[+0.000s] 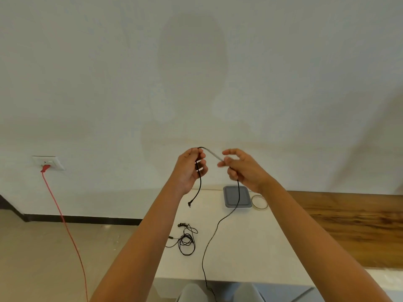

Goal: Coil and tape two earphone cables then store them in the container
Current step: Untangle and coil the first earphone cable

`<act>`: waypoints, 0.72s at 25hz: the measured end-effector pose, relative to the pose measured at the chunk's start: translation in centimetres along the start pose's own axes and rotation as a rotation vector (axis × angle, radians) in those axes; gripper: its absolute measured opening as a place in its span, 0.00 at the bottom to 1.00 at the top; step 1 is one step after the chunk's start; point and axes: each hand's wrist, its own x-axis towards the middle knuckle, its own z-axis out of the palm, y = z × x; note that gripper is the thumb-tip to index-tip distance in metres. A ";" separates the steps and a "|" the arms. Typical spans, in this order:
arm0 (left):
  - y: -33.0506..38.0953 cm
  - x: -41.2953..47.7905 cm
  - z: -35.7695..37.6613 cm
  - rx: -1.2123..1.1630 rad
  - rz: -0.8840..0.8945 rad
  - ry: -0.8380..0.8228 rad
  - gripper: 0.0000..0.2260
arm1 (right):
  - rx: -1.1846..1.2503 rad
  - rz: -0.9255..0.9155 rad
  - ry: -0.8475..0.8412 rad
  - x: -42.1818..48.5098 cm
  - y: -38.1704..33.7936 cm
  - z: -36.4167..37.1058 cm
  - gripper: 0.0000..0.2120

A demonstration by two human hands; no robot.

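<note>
Both my hands are raised above the white table (250, 243) and share one black earphone cable (212, 234). My left hand (190, 168) grips the cable near its plug end, and the jack dangles below my palm. My right hand (242, 168) pinches the cable a short way along; the rest hangs down over the table's front edge to my lap. A second black earphone cable (186, 240) lies loosely tangled on the table. The grey lidded container (236, 196) sits at the back of the table, with a clear tape roll (259, 202) just to its right.
A red cord (65, 223) runs from a wall socket (48, 162) down across the floor at the left. A wooden surface (349, 219) adjoins the table on the right. A white wall stands close behind the table.
</note>
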 end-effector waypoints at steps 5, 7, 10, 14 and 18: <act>1.3 0.4 -1.1 -0.213 0.046 0.075 0.11 | -0.357 0.060 -0.044 -1.2 4.8 -2.1 0.10; 1.1 0.5 -1.9 -0.196 0.052 0.125 0.10 | -0.347 0.054 0.082 -1.5 6.0 -2.3 0.11; 0.5 0.1 -2.5 0.509 -0.049 0.165 0.09 | -0.500 -0.109 0.257 -0.9 4.7 -1.6 0.10; -0.7 -0.5 -2.1 1.226 0.136 -0.087 0.31 | -0.875 -0.222 0.075 0.2 0.5 1.0 0.10; 0.1 -1.4 0.2 0.555 0.002 -0.214 0.15 | -0.930 -0.247 0.056 1.5 -0.9 2.1 0.12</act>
